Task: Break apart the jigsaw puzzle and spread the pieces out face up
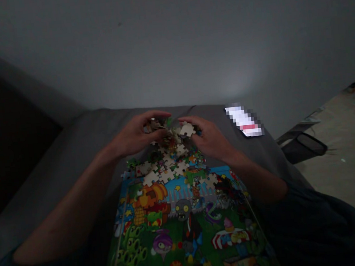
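A colourful cartoon puzzle board [187, 232] lies in front of me on a grey cushion. A heap of loose puzzle pieces [168, 163] sits at its far end, many face down and pale. My left hand [140, 134] curls over the top left of the heap with its fingers closed round a clump of pieces. My right hand [207, 136] rests on the right side of the heap, fingers bent and pinching a pale puzzle piece [187, 129]. Both hands nearly meet above the pile.
The grey cushion [81, 150] runs back to a plain grey wall. A bright blurred object [244, 121] lies on the cushion at the right. A dark bin-like thing [304, 146] stands on the pale floor to the right. The left side is dark.
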`<state>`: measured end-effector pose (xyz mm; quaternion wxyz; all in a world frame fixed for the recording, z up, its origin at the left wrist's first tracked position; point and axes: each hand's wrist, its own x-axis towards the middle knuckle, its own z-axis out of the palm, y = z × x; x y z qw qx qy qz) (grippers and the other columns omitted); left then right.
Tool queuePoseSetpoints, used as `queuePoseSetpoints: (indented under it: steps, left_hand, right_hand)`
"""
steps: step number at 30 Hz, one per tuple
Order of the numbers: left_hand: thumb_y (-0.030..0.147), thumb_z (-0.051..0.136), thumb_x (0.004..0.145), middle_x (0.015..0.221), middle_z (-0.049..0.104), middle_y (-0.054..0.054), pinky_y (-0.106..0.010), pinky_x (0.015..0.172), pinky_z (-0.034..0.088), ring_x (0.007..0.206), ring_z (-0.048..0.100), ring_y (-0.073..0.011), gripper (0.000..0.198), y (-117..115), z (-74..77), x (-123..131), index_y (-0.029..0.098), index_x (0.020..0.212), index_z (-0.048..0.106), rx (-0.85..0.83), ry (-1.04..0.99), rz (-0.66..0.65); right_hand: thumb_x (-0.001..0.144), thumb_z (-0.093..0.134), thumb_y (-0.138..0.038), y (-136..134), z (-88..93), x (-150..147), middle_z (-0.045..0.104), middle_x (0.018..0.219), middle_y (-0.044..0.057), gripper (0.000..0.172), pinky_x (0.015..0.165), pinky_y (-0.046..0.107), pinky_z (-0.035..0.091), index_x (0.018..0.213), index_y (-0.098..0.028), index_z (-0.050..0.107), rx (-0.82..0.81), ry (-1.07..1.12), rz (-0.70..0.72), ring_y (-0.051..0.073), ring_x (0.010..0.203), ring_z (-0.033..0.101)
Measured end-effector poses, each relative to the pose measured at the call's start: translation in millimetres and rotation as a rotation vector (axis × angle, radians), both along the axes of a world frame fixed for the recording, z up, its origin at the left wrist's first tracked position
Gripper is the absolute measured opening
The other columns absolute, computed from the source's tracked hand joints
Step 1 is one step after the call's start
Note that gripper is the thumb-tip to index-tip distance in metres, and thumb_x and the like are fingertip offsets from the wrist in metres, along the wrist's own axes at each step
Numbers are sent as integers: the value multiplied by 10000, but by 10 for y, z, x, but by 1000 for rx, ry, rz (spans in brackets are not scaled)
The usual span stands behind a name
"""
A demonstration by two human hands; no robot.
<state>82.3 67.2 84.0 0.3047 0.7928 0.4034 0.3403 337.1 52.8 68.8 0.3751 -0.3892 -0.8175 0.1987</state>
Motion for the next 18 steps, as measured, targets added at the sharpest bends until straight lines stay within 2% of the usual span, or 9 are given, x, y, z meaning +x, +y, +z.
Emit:
queuePoseSetpoints:
  steps: [5,10,13,18]
  left_hand:
    - [397,710,916,1360,708,-111,-305,807,646,1112,711,-233,499,-12,16,-23,217,1380,669,-60,-56,-42]
    - [375,685,927,1381,692,-115,-367,836,680,1066,737,-240,507,-53,42,-6,223,1408,637,-194,-143,-94]
    - [351,668,936,1375,702,-119,-354,807,682,1069,746,-249,521,-65,39,-10,241,1442,612,-302,-174,-141]
    - [358,588,981,1451,668,-118,-343,759,684,1143,726,-278,556,-75,45,-47,306,1534,560,-391,-46,-236]
  right_hand:
    - [993,577,-162,-24,32,-7,776,1291,60,349,1095,500,569,1303,-248,714,9,1,-15,244,1193,721]
    - [954,576,-123,-30,44,-7,768,1287,57,392,1005,457,630,1297,-250,716,9,46,-14,237,1185,720]
    - [961,571,-142,-14,36,9,768,1268,63,371,970,445,647,1285,-244,722,18,49,-26,234,1150,729]
    - [983,577,-181,25,7,28,784,1254,85,342,936,437,660,1290,-205,724,-18,18,-15,235,1109,752]
